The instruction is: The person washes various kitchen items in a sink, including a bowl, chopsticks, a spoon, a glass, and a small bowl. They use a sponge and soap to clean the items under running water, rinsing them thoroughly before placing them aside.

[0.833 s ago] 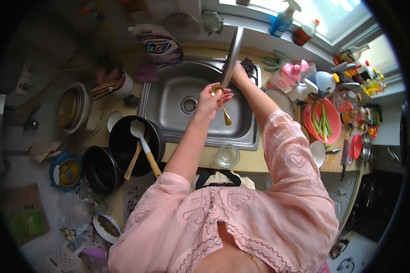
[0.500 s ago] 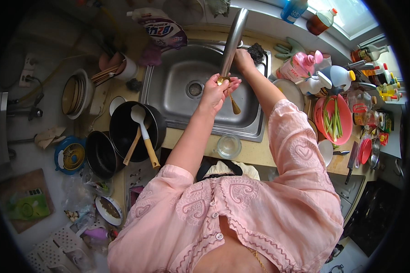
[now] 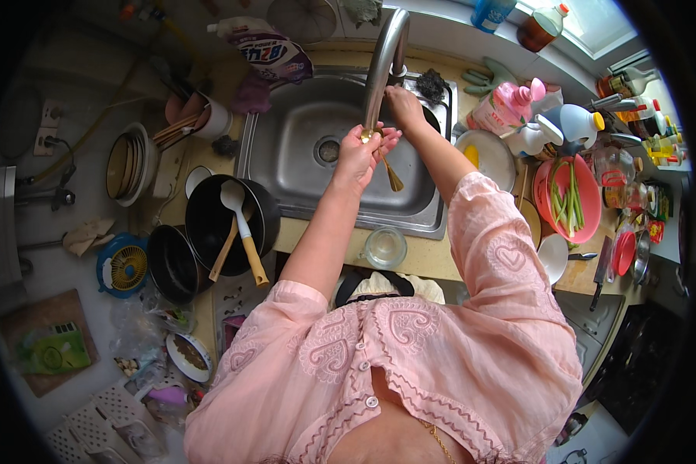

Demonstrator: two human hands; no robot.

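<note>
Head view: over the steel sink (image 3: 301, 166), the left hand (image 3: 361, 157) grips a gold spoon (image 3: 389, 172) under the tap (image 3: 380, 62). Right hand (image 3: 404, 104) sits up at the tap's base; whether it's gripping, can't tell. A glass (image 3: 385, 247) stands on the bench (image 3: 433, 259) edge.

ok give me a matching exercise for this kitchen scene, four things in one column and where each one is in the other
Things:
1. gold spoon
2. clear glass
3. white ladle
4. green vegetables

Places:
A. in the black pot
B. in the left hand under the faucet
C. on the red plate
D. on the counter edge in front of the sink

Pairs: 1-B, 2-D, 3-A, 4-C
</note>
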